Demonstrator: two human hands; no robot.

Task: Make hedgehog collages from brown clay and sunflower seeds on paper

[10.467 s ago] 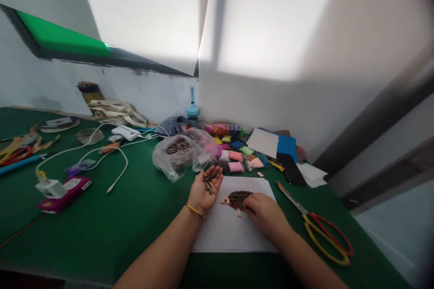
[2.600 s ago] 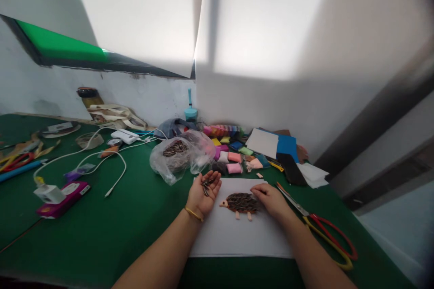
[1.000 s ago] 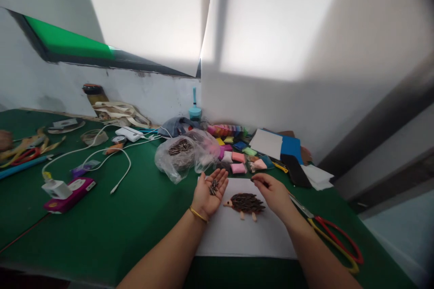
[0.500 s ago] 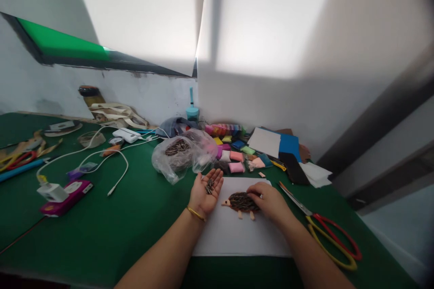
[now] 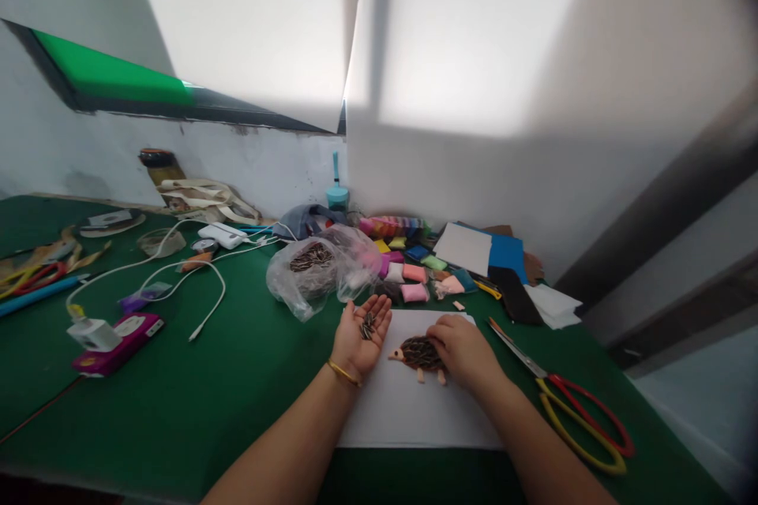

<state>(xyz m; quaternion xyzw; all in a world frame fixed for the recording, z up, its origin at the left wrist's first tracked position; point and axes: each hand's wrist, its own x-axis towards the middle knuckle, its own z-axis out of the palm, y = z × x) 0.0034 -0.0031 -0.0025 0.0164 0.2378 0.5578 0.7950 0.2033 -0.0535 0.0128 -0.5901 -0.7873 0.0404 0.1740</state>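
Observation:
My left hand [image 5: 358,338] lies palm up and open, fingers extended, with a small heap of sunflower seeds [image 5: 367,326] resting on the palm. To its right, a flat hedgehog figure [image 5: 419,352] sits on white paper [image 5: 408,418]. Dark seeds cover its back; the face and two small feet are pale peach. Over the hedgehog's rear part is my right hand [image 5: 465,349], its thumb and fingers pinched together at the seed-covered back. Whatever is between those fingertips is hidden, as is the hedgehog's tail end.
Beyond the paper stand a plastic bag [image 5: 308,272] of seeds and several colourful clay packets [image 5: 414,293]. Large scissors [image 5: 557,387] lie right of my right hand. Leftward are a pink power strip [image 5: 118,347] and a white cable [image 5: 222,292]; a utility knife [image 5: 490,289] is behind.
My right hand has shifted slightly left along the hedgehog's back and covers more of its rear. The left hand stays in place with the seeds.

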